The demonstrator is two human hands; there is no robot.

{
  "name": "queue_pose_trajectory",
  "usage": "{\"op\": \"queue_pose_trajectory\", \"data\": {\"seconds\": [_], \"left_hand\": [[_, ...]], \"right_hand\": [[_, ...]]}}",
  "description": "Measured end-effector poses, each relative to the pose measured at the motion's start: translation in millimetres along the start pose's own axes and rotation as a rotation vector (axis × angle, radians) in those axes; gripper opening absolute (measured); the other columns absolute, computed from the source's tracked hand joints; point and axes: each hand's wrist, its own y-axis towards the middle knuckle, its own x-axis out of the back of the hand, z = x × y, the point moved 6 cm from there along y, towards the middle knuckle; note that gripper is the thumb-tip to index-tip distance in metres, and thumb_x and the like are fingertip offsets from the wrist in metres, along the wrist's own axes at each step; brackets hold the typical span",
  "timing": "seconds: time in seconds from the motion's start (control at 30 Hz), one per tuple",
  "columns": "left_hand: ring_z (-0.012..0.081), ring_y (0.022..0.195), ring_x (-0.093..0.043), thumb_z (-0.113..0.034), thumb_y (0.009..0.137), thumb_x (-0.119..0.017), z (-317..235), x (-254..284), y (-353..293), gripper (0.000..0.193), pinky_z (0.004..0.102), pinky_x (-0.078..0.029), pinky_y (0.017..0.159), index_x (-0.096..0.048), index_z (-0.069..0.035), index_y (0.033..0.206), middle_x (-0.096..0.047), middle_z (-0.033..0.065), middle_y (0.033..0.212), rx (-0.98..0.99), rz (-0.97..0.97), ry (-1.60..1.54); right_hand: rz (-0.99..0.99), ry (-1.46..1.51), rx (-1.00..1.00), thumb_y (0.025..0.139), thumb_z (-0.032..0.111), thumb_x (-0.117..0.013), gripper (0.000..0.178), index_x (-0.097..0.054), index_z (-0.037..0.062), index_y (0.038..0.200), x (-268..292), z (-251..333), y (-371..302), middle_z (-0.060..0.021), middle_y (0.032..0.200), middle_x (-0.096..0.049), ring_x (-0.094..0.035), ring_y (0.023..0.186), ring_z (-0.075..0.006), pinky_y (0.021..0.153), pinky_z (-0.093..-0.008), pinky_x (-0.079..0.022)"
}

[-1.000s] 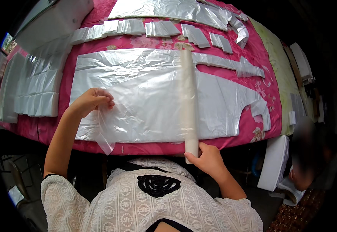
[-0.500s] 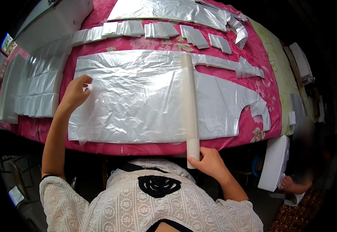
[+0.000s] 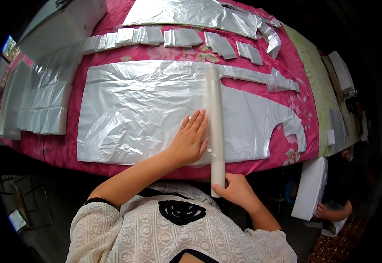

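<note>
A stack of thin, shiny plastic bags [image 3: 147, 101] with handle loops at the right end lies flat on the table. Across it stands a pale roll [image 3: 217, 118], its near end jutting past the table's front edge. Fingers of my right hand [image 3: 237, 189] wrap around that near end. My left hand [image 3: 191, 139] lies flat on the plastic just left of the roll, fingers stretched out and pointing away from me. Nothing is held in it.
Folded clear packets [image 3: 46, 118] lie in rows at the left, beside a white box [image 3: 64, 26]. Small folded bundles [image 3: 182, 37] line the far side, before another plastic bag stack [image 3: 173, 15]. A pink flowered cloth [image 3: 283, 149] covers the table. Another person's hand [image 3: 331, 213] is at the lower right.
My left hand has moved right from the stack's left end to beside the roll and flattened out. My right hand stays on the roll, which has shifted slightly toward me.
</note>
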Motion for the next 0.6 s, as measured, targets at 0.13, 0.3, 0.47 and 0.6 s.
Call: {"op": "queue_pose_trajectory", "data": {"seconds": [0.13, 0.3, 0.47, 0.6], "left_hand": [[0.0378, 0.136, -0.017, -0.017, 0.083, -0.048, -2, -4, 1, 0.065, 0.0479, -0.013, 0.110, -0.022, 0.007, 0.137, -0.020, 0.0256, 0.144, -0.008, 0.027, 0.050], [0.0387, 0.136, -0.018, -0.019, 0.083, -0.047, -3, -7, 0, 0.066, 0.0477, -0.013, 0.110, -0.021, 0.009, 0.137, -0.020, 0.0271, 0.144, -0.021, 0.024, 0.115], [0.0390, 0.135, -0.019, -0.019, 0.082, -0.047, -3, -6, 3, 0.066, 0.0476, -0.014, 0.110, -0.022, 0.010, 0.136, -0.020, 0.0274, 0.143, -0.001, 0.058, 0.116], [0.0390, 0.135, -0.019, -0.019, 0.082, -0.047, -3, -7, 3, 0.066, 0.0474, -0.014, 0.110, -0.022, 0.010, 0.136, -0.020, 0.0280, 0.143, -0.018, 0.059, 0.134]], "right_hand": [[0.051, -0.043, 0.000, 0.074, 0.038, -0.067, 0.042, -0.064, -0.0023, 0.084, -1, -1, 2, -0.0171, 0.070, -0.064, -0.064, 0.065, -0.0287, 0.061, -0.0352, -0.049], [0.177, -0.185, 0.016, 0.080, 0.038, -0.067, 0.041, -0.066, -0.0022, 0.086, 26, 15, 28, -0.0106, 0.069, -0.065, -0.062, 0.062, -0.0141, 0.059, -0.0279, -0.049], [-0.137, 0.243, 0.145, 0.086, 0.038, -0.059, 0.045, -0.064, -0.0069, 0.083, 81, 47, 128, -0.0095, 0.073, -0.065, -0.061, 0.062, -0.0138, 0.059, -0.0258, -0.049], [-0.144, 0.645, 0.110, 0.088, 0.030, -0.057, 0.034, -0.061, -0.0039, 0.092, 108, 51, 208, -0.0102, 0.084, -0.063, -0.062, 0.072, -0.0166, 0.067, -0.0282, -0.052]]}}
